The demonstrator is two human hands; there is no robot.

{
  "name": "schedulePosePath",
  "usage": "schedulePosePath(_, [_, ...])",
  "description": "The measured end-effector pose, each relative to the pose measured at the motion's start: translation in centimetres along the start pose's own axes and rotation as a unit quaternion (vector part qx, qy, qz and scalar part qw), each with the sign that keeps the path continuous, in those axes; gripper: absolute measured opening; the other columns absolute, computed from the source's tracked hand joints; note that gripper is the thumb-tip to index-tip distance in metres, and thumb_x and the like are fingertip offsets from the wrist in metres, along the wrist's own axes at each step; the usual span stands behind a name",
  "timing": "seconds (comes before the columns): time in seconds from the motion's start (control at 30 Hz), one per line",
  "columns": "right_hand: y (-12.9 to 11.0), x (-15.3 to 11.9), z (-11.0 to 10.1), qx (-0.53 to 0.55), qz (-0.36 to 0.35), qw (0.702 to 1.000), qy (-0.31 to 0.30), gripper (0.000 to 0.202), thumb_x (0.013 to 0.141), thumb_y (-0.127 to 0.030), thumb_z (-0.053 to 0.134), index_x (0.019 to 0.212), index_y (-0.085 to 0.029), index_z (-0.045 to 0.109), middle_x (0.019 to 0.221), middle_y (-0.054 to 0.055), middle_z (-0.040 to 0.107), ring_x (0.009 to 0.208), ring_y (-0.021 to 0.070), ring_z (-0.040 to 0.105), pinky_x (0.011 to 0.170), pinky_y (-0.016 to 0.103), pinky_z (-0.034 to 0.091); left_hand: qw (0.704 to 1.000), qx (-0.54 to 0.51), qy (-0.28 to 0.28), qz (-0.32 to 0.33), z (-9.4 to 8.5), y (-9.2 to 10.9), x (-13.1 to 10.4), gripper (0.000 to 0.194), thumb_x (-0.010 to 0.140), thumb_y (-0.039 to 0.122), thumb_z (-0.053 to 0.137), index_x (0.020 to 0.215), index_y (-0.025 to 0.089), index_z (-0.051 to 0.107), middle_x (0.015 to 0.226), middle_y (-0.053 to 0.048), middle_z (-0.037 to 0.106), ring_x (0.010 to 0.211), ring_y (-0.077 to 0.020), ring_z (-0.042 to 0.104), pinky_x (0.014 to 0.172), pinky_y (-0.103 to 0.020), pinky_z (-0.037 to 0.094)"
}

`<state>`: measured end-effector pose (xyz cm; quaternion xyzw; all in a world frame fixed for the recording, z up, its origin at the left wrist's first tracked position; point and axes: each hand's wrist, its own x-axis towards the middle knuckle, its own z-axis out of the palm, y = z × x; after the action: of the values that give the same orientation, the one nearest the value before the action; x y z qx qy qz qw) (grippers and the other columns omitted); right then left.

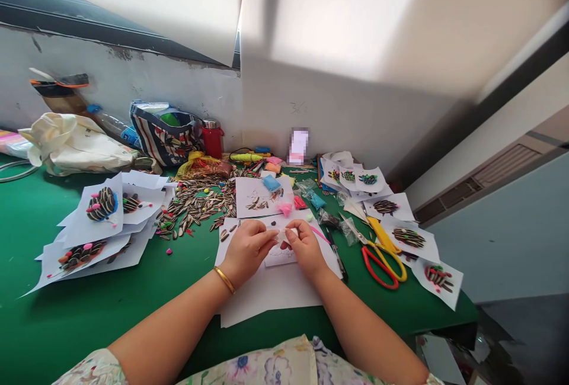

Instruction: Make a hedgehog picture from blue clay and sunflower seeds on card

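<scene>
My left hand (249, 250), with a gold bangle at the wrist, and my right hand (306, 249) meet over white paper (262, 296) at the table's middle. Their fingers are pinched together on a small whitish, partly see-through piece (281, 237), whose exact nature is unclear. Beneath them lies a smaller sheet with drawn lines, partly hidden. Just beyond is a sheet (243, 195) bearing several sunflower seeds, a blue packet (271, 183) and pink clay (284, 209).
Sunflower seeds (195, 204) are heaped left of centre. Scissors (377, 254) and a black pen (336, 253) lie right. Seed-decorated sheets (100, 237) stack left, others (409, 237) right. Bags, a red bottle (213, 139) and a phone (298, 146) stand at the back.
</scene>
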<state>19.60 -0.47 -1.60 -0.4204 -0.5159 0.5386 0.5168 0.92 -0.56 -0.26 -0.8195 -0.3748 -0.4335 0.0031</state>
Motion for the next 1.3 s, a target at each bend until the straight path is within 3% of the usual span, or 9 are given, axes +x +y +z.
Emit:
schedulePosePath(0.17, [-0.1, -0.2, 0.2, 0.000, 0.019, 0.999, -0.049, 0.028, 0.086, -0.046, 0.066, 0.096, -0.023, 0.053, 0.076, -0.005, 0.059, 0.061, 0.0116, 0.063, 0.060, 0.025, 0.046, 0.999, -0.001, -0.033, 0.013, 0.2, 0.0, 0.1, 0.014, 0.094, 0.025, 0.058, 0.092, 0.020, 0.071, 0.080, -0.005, 0.063, 0.073, -0.0169, 0.055, 0.065, -0.029, 0.043])
schedulePosePath(0.27, [-0.1, 0.0, 0.2, -0.003, 0.012, 0.999, -0.038, 0.030, 0.085, -0.048, 0.066, 0.094, -0.022, 0.054, 0.076, -0.004, 0.058, 0.063, 0.0129, 0.064, 0.059, 0.025, 0.047, 1.000, -0.011, -0.021, -0.002, -0.1, 0.2, 0.3, 0.014, 0.094, 0.023, 0.057, 0.087, 0.019, 0.069, 0.079, -0.005, 0.063, 0.074, -0.0172, 0.056, 0.067, -0.030, 0.044])
schedulePosePath(0.47, [0.2, 0.7, -0.5, 0.010, -0.005, 0.998, 0.065, 0.029, 0.083, -0.047, 0.067, 0.093, -0.023, 0.054, 0.080, -0.004, 0.056, 0.063, 0.0118, 0.061, 0.061, 0.026, 0.049, 0.978, -0.148, -0.001, -0.145, -0.2, 0.0, 0.3, 0.013, 0.093, 0.027, 0.058, 0.098, 0.021, 0.069, 0.090, -0.005, 0.067, 0.083, -0.0167, 0.062, 0.075, -0.030, 0.052])
schedulePosePath(0.63, [0.5, 0.7, -0.7, 0.052, -0.002, 0.998, 0.045, 0.021, 0.086, -0.039, 0.060, 0.100, -0.023, 0.057, 0.085, -0.002, 0.061, 0.074, 0.0146, 0.065, 0.063, 0.026, 0.046, 0.933, -0.259, -0.001, -0.250, 0.7, -0.8, 0.0, 0.025, 0.087, 0.033, 0.064, 0.108, 0.022, 0.070, 0.104, -0.007, 0.072, 0.090, -0.0194, 0.067, 0.080, -0.034, 0.055])
schedulePosePath(0.83, [0.1, 0.5, -0.4, 0.073, 0.021, 0.997, 0.024, 0.024, 0.081, -0.030, 0.058, 0.104, -0.022, 0.059, 0.089, 0.000, 0.065, 0.077, 0.0168, 0.069, 0.062, 0.025, 0.043, 0.890, -0.316, 0.001, -0.328, 0.5, -0.8, 0.3, 0.023, 0.080, 0.039, 0.070, 0.090, 0.019, 0.070, 0.083, -0.004, 0.071, 0.070, -0.0160, 0.062, 0.062, -0.028, 0.051])
schedulePosePath(0.93, [0.2, 0.5, -0.6, 0.057, 0.014, 0.998, 0.025, 0.026, 0.082, -0.033, 0.059, 0.105, -0.021, 0.061, 0.090, 0.001, 0.067, 0.075, 0.0168, 0.069, 0.060, 0.026, 0.042, 0.903, -0.291, 0.013, -0.315, 0.1, -0.8, 0.5, 0.021, 0.080, 0.040, 0.070, 0.081, 0.018, 0.068, 0.077, -0.002, 0.069, 0.068, -0.0153, 0.060, 0.061, -0.027, 0.050])
schedulePosePath(1.03, [0.3, 0.5, -0.7, 0.048, 0.008, 0.999, 0.022, 0.025, 0.082, -0.032, 0.059, 0.105, -0.022, 0.062, 0.091, 0.001, 0.067, 0.075, 0.0165, 0.069, 0.061, 0.026, 0.043, 0.928, -0.260, 0.023, -0.267, 0.0, -0.9, 0.5, 0.016, 0.085, 0.035, 0.066, 0.086, 0.019, 0.069, 0.085, -0.004, 0.069, 0.076, -0.0158, 0.061, 0.068, -0.028, 0.051])
schedulePosePath(1.17, [0.3, 0.4, -0.7, 0.036, 0.005, 0.999, 0.022, 0.024, 0.082, -0.031, 0.058, 0.105, -0.022, 0.062, 0.089, 0.000, 0.066, 0.076, 0.0164, 0.068, 0.062, 0.026, 0.044, 0.954, -0.211, -0.014, -0.214, 0.1, -1.0, 0.3, 0.017, 0.089, 0.027, 0.061, 0.100, 0.022, 0.073, 0.093, -0.005, 0.067, 0.084, -0.0164, 0.063, 0.075, -0.030, 0.053])
schedulePosePath(1.3, [0.0, 0.2, -0.4, 0.023, -0.010, 1.000, 0.015, 0.023, 0.082, -0.031, 0.058, 0.103, -0.023, 0.062, 0.085, 0.000, 0.066, 0.075, 0.0164, 0.066, 0.063, 0.027, 0.047, 0.958, -0.191, -0.050, -0.209, 0.2, -1.1, 0.2, 0.020, 0.088, 0.029, 0.063, 0.104, 0.021, 0.073, 0.094, -0.005, 0.067, 0.085, -0.0174, 0.064, 0.078, -0.032, 0.054])
